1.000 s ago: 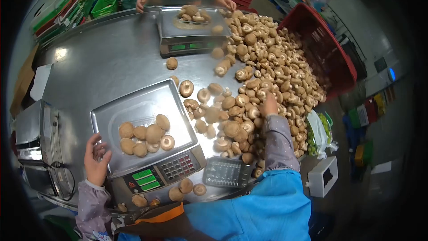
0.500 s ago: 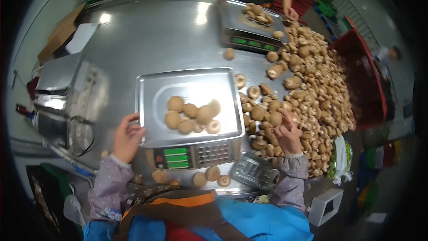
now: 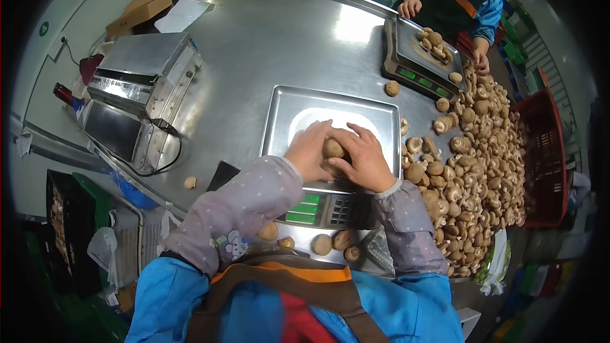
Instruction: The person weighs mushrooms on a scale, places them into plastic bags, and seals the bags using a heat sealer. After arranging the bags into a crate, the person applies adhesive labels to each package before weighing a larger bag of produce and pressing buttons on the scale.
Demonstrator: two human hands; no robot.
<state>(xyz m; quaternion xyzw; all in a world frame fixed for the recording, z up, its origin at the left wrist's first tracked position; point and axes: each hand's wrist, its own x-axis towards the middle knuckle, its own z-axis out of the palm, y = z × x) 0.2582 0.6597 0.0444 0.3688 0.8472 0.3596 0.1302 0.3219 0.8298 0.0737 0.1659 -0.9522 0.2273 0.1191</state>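
On the steel tray (image 3: 277,117) of a digital weighing scale, my left hand (image 3: 309,150) and my right hand (image 3: 367,160) are cupped around a cluster of brown mushrooms (image 3: 333,148). The left hand presses from the left side, the right from the right, with its fingers curled over the top. Most of the cluster is hidden beneath my palms. Below the tray the scale's green display (image 3: 304,208) is lit. Several loose mushrooms (image 3: 323,244) lie in front of the scale, beside a clear plastic punnet (image 3: 379,251) partly covered by my right sleeve.
A large mushroom heap (image 3: 480,171) spreads along the right, by a red crate (image 3: 543,152). Across the table a co-worker's hand (image 3: 410,6) is near a second scale (image 3: 419,57) bearing mushrooms. A metal machine (image 3: 136,98) with a cable stands at left.
Both hands have come inward onto the tray and closed around the mushrooms; the right hand left the heap's edge, where it held a mushroom. The whole view has shifted and turned.
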